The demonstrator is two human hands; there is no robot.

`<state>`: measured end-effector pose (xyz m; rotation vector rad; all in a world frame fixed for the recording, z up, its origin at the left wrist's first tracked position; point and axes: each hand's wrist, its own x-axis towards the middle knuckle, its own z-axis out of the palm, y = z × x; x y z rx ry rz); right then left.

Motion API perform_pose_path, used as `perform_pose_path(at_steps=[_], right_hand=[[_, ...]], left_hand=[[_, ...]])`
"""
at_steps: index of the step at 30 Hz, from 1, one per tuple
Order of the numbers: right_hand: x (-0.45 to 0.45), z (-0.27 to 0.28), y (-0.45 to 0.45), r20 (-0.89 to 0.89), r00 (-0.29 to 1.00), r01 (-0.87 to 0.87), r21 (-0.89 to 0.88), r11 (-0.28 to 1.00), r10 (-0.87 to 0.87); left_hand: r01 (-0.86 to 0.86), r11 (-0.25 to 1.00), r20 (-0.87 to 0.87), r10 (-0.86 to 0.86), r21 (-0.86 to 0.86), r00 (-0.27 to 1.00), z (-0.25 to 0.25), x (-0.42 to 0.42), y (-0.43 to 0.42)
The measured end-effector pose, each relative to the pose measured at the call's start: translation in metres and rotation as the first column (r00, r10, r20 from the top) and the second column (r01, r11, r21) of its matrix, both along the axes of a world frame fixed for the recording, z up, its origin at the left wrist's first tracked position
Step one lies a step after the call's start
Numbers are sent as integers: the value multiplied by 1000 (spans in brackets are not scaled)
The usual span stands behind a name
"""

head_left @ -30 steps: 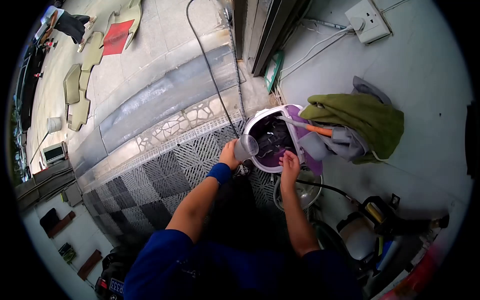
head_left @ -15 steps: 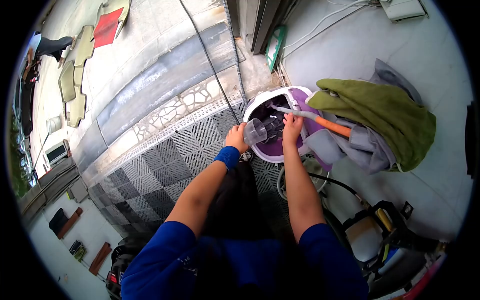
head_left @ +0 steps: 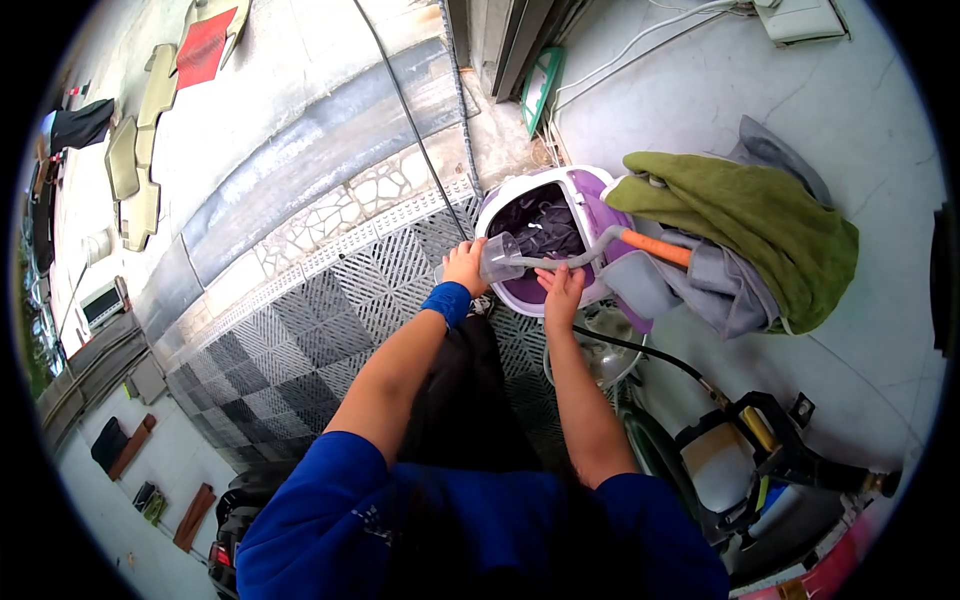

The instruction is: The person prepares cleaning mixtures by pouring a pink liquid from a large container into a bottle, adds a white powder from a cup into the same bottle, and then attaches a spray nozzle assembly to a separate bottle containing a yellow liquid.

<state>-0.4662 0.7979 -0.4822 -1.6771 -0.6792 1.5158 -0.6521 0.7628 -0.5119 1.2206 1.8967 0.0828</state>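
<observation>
My left hand [head_left: 464, 268] is wrapped round a clear plastic cup [head_left: 500, 258], tilted on its side at the left rim of a purple and white bucket [head_left: 592, 190]. Dark cloth-like material [head_left: 545, 222] fills part of the bucket. My right hand [head_left: 562, 290] holds a bent grey hose [head_left: 590, 256] from below, over the bucket's near side. The hose's free end points into the cup's mouth. An orange section [head_left: 655, 246] follows along the hose, and its far end disappears among grey cloths.
Right of the bucket lie a green towel [head_left: 760, 215] and grey cloth [head_left: 730, 285]. A pressure-washer-like machine [head_left: 735, 470] with a black hose [head_left: 660, 352] stands at lower right. Grey grating [head_left: 330, 320] covers the floor at left; a black cable [head_left: 405, 110] crosses the step.
The hose end has swung from inside the bucket leftward and toward me, to the cup's mouth. My right hand has moved down and left with it. The cup stays in my left hand.
</observation>
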Motion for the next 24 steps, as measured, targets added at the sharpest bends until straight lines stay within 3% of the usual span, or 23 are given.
perform_pose_path(at_steps=[4, 7, 18, 21, 23, 24], right_hand=[[-9, -1, 1, -52, 997, -60, -9, 998, 59], [-12, 0, 2, -10, 988, -154, 0, 988, 154], [29, 29, -5, 76, 953, -292, -43, 955, 295], [38, 78, -6, 159, 903, -398, -36, 917, 398], [30, 154, 10, 242, 805, -568, 46, 822, 542], [27, 198, 23, 376, 707, -683, 146, 716, 598]], left_hand=[[-2, 994, 51, -4, 112, 999, -3, -8, -10], [-82, 994, 203, 64, 78, 977, -9, -15, -14], [-120, 982, 326, 66, 148, 943, -2, -15, -23], [-150, 975, 349, 85, 165, 933, 0, -15, -22], [-168, 971, 367, 95, 173, 925, -1, -17, -22], [-140, 967, 322, 67, 211, 944, -3, -18, -23]])
